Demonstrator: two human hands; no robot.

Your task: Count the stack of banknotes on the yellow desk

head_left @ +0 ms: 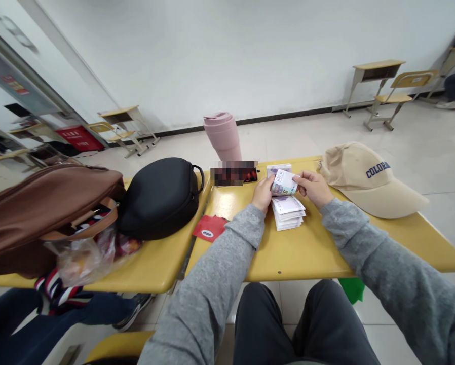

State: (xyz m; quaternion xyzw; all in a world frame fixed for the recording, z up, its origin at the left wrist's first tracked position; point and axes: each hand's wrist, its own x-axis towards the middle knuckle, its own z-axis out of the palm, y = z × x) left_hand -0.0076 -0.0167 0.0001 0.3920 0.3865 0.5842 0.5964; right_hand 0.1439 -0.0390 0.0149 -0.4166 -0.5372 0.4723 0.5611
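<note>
My left hand (pixel 263 193) and my right hand (pixel 313 186) are both closed on a bundle of banknotes (pixel 284 183), held just above the yellow desk (pixel 288 253). The top note is bent upward between the fingers. Directly below the hands a stack of banknotes (pixel 288 213) lies on the desk. A further note (pixel 278 168) lies flat behind the hands. Both forearms wear grey sleeves.
A beige cap (pixel 368 177) lies right of the hands. A pink tumbler (pixel 223 136) stands behind, a red envelope (pixel 210 229) lies at the desk's left edge. On the adjoining desk sit a black case (pixel 159 197) and a brown bag (pixel 41 213). Spare desks and chairs stand by the wall.
</note>
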